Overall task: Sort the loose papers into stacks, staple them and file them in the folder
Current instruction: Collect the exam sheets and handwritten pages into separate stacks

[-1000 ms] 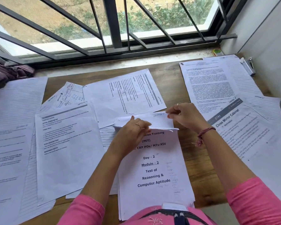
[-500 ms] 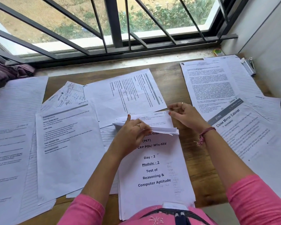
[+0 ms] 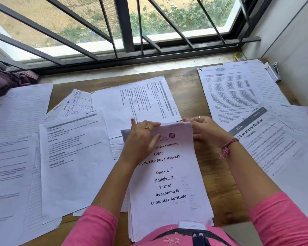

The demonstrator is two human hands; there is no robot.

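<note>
We see the folded top page now flattened; left hand (image 3: 140,139) presses the stack (image 3: 169,183) with straight fingers, right hand (image 3: 205,130) pinches its one-o'clock corner.

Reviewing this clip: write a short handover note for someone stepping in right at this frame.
Left hand lies flat on the top of the PET training stack, fingers straight. Right hand pinches the stack's top right corner. Stack sits at the near table edge. Stapler lies far right by the wall.
Done: one stack gathered.
Left: loose sheets across the table to sort, stapling, filing. No folder in view.
</note>
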